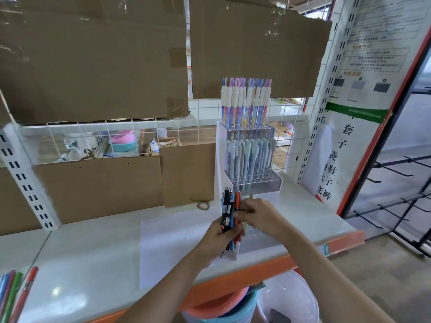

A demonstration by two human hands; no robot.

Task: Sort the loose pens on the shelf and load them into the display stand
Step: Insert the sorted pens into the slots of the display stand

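Head view shows the left hand [221,236] wrapped round a bundle of pens [229,209], held upright just over the near tier of the stand [254,238], while the right hand [258,214] pinches one pen out of the bundle with its fingertips. The stand sits on the right of the shelf [93,252]; its far tier holds pastel pens [246,101], its middle tier pale blue pens [249,157], and both look full. The near tier's holes look nearly empty, so I judge the loading roughly two-thirds done, with the bundle and some loose pens [14,292] at near left still to go.
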